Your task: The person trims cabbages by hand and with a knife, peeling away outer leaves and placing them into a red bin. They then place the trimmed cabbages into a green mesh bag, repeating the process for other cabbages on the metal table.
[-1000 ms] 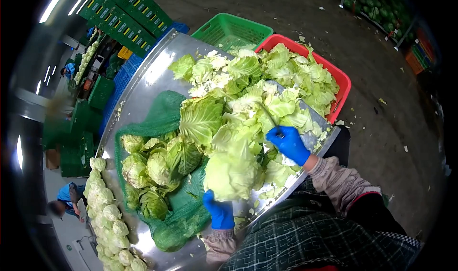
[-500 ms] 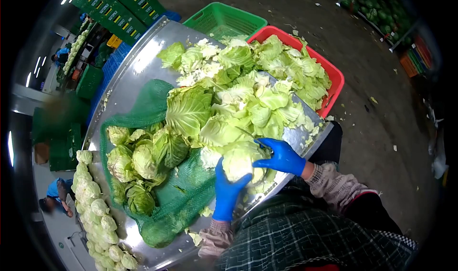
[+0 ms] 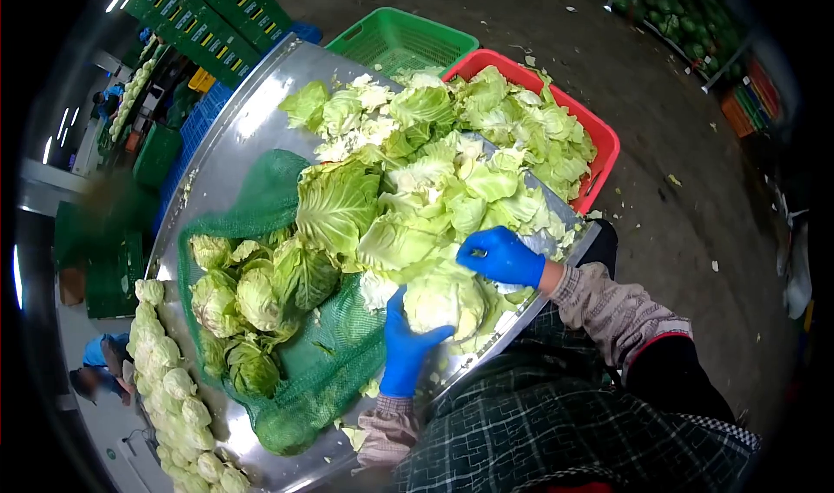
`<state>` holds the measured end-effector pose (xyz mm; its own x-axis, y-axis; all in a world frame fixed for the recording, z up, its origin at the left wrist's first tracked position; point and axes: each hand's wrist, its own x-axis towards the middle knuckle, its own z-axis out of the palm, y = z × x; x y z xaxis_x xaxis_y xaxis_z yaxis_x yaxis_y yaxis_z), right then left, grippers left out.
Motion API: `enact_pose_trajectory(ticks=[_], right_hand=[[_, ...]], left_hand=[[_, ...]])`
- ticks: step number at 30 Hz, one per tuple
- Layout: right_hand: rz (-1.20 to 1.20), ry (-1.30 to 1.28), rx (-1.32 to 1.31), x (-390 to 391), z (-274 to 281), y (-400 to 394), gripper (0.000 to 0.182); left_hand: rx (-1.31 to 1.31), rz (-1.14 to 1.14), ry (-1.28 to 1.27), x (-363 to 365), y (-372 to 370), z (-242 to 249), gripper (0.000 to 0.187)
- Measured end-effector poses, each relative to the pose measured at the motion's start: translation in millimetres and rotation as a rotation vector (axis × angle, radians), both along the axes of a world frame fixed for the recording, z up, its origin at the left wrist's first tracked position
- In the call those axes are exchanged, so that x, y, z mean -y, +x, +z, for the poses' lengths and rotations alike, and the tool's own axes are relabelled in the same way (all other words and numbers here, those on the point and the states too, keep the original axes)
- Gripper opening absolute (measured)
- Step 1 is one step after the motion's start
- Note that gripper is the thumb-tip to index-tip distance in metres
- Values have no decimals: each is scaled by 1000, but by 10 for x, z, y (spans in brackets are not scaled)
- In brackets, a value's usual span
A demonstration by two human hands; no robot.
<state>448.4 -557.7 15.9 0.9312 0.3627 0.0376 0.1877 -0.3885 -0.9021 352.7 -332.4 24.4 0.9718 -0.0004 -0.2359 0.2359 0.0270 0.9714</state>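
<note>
A pale, trimmed cabbage (image 3: 445,306) sits on the metal table near its front edge. My left hand (image 3: 408,344), in a blue glove, grips its near left side with thumb and fingers apart around it. My right hand (image 3: 504,257), also blue-gloved, is just above and to the right of the cabbage. Its fingers are curled in; whatever they hold, if anything, is hidden. Loose cabbage leaves (image 3: 408,232) are heaped behind both hands. On the left, several untrimmed cabbages (image 3: 259,295) lie on a green mesh bag (image 3: 347,337).
A red crate (image 3: 605,141) full of leaves and a green crate (image 3: 400,37) adjoin the far side of the metal table (image 3: 252,132). Trimmed cabbages (image 3: 169,380) line its left edge. A person in blue (image 3: 104,354) is beyond them. Stacked green crates (image 3: 204,24) stand back left.
My right hand has come off the cabbage, moving up slightly, and its fingers have curled. The thin dark blade-like edge seen near it before no longer shows. My left hand stays on the cabbage.
</note>
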Motion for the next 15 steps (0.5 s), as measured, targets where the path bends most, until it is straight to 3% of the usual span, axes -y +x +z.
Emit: enact_pose_trajectory(ticks=[4, 5, 8, 10, 12, 15], right_hand=[[-394, -228, 1, 293, -315, 343, 23], [-424, -392, 122, 377, -297, 373, 36], [-161, -119, 9, 85, 94, -83, 56], [-54, -76, 12, -133, 92, -346, 59], [-23, -69, -138, -152, 106, -211, 55], [-72, -58, -186, -246, 180, 5, 47]], left_hand=[[-12, 40, -40, -55, -9, 5, 86], [-44, 72, -78, -35, 24, 72, 83], [-231, 289, -125, 86, 101, 184, 71], [-187, 303, -82, 126, 155, 111, 71], [-93, 364, -3, 157, 173, 5, 72], [-236, 322, -109, 129, 303, 141, 65]])
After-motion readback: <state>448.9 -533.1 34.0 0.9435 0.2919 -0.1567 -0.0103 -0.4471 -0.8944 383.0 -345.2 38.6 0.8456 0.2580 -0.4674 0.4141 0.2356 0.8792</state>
